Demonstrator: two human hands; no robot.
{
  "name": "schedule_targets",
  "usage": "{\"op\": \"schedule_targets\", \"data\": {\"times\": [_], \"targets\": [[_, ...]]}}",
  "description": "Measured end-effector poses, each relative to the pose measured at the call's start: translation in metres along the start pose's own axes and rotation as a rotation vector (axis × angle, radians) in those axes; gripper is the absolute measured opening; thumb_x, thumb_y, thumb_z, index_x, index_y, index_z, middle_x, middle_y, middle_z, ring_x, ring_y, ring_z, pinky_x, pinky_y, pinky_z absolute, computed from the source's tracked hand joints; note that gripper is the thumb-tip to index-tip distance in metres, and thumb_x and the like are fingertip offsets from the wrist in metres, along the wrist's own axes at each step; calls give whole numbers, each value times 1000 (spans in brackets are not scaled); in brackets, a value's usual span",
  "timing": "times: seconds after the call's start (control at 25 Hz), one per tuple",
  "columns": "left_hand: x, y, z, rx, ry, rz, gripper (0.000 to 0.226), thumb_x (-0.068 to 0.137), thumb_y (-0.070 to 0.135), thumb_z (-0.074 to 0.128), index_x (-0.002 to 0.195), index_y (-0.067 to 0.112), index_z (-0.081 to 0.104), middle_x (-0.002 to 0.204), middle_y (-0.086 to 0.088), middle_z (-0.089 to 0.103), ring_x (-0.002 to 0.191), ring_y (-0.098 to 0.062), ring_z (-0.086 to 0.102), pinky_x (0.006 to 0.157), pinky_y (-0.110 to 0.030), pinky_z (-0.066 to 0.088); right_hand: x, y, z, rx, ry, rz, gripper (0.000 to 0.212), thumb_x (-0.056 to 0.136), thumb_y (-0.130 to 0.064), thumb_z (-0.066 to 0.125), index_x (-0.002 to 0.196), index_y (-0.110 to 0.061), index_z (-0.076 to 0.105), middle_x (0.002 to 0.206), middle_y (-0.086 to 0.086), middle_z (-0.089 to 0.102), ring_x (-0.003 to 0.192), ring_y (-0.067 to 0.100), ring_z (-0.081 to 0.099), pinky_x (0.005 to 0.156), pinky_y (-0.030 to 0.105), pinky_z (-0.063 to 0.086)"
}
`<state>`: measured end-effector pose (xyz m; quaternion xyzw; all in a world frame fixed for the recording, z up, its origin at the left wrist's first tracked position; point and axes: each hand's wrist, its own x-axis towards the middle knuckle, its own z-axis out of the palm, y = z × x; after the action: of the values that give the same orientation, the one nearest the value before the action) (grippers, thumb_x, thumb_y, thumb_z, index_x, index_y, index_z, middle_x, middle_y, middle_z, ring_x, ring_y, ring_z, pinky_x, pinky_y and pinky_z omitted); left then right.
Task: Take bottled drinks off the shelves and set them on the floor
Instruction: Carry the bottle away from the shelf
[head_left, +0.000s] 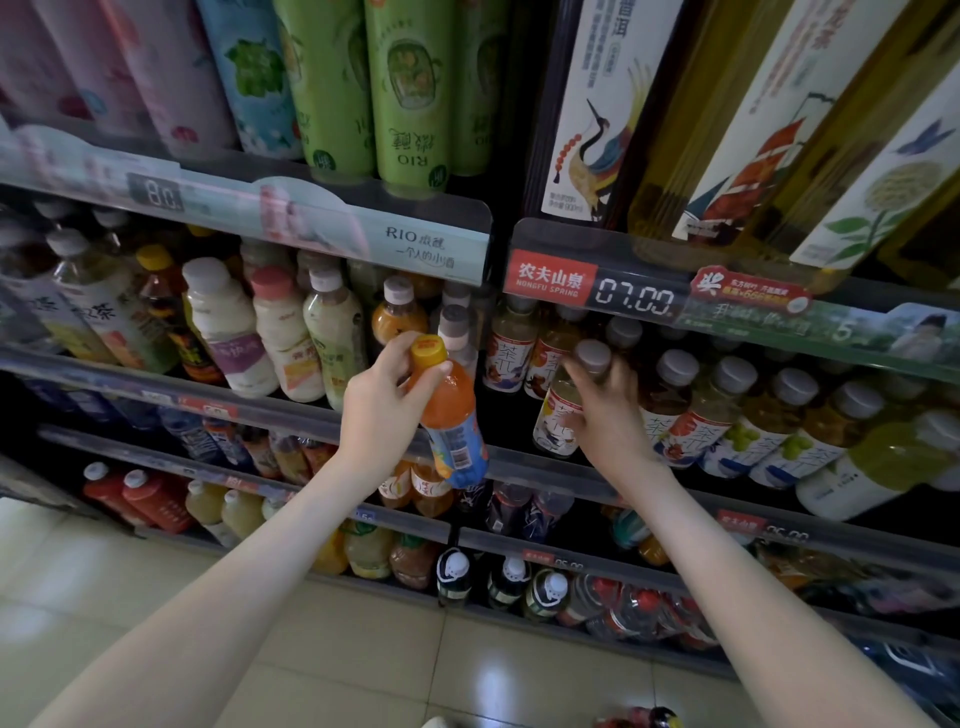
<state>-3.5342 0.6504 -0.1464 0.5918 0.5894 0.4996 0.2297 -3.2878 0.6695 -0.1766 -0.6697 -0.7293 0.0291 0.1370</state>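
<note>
Both bare forearms reached up from the lower corners toward the drinks shelves. The left hand (382, 402) had its grip closed on the neck of an orange juice bottle (454, 415), thumb and fingers curled just under the yellow cap. The bottle hung tilted in the air, clear of the shelves, with its base in front of a shelf rail (524, 465). The right hand (610, 421) gripped a grey-capped tea bottle (555, 415) – fingers wrapped about its shoulder from the right – at the left end of its row on the shelf below the price strip (634, 299). Whether that bottle was lifted or resting could not be told, since the hand covered much of its label and side. Labels at the far left were blurred. On the tiled floor (363, 649), something red and dark was cut off by the bottom edge – too little showed to name it.
</note>
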Motion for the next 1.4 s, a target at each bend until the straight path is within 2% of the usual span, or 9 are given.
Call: {"op": "schedule_targets", "data": {"times": [0.12,0.28,0.44,0.64,0.84,0.96,1.12,1.32,1.4], "targets": [[-1,0,-1,-51,-26,-53,45,86,35,66,125,18,56,86,6,62,92,-10,61,82,-28,53,2,3,-2,38,-16,-67,66,90,-16,64,145,-31,30,149,12,17,138,33,20,105,42,35],[-2,-1,-1,-54,-47,-56,39,85,33,67,121,20,57,80,9,62,81,-6,61,73,-20,52,16,-1,-3,-6,-41,-131,71,90,-23,65,149,-31,26,154,12,14,141,28,14,112,39,21],[-5,-3,-3,-56,-43,-70,38,85,32,67,120,19,58,71,15,53,71,1,52,69,-15,46,26,-3,8,-223,68,-123,97,83,-23,71,151,-38,4,147,19,29,130,34,33,106,44,14],[-14,-10,-6,-53,-88,-97,37,85,34,68,119,24,58,83,6,63,86,-7,60,76,-24,52,20,-9,17,-162,110,-72,110,84,-21,70,146,-40,-18,153,19,21,132,36,29,110,46,10],[-24,-14,-2,-15,-145,-100,42,84,33,69,124,24,57,105,-1,70,105,-13,62,88,-33,53,-21,-28,26,30,86,-45,90,89,-37,63,148,-35,-4,157,17,14,141,35,20,114,52,13],[-28,-12,7,18,-212,-67,45,84,35,68,127,23,56,109,-3,68,102,-16,64,85,-35,54,-43,-38,37,136,91,-131,86,87,-28,66,148,-32,5,156,15,17,140,33,20,112,52,18],[-33,-7,24,28,-257,-101,46,83,36,69,125,20,57,107,-4,68,101,-17,63,81,-23,48,-30,-25,31,180,169,61,88,88,-18,65,150,-32,4,153,21,20,140,37,21,112,54,24],[-31,-2,33,41,-250,-92,41,82,43,66,117,23,60,99,-3,70,97,-19,65,84,-36,53,12,-27,10,525,61,176,107,86,-27,69,148,-35,-18,158,8,8,143,26,17,112,37,26],[-31,2,31,46,-223,-81,38,83,41,66,115,21,60,93,0,68,93,-20,64,80,-39,54,24,-32,14,379,39,268,102,83,-34,71,152,-22,-3,153,10,14,141,29,16,112,39,21]]}}
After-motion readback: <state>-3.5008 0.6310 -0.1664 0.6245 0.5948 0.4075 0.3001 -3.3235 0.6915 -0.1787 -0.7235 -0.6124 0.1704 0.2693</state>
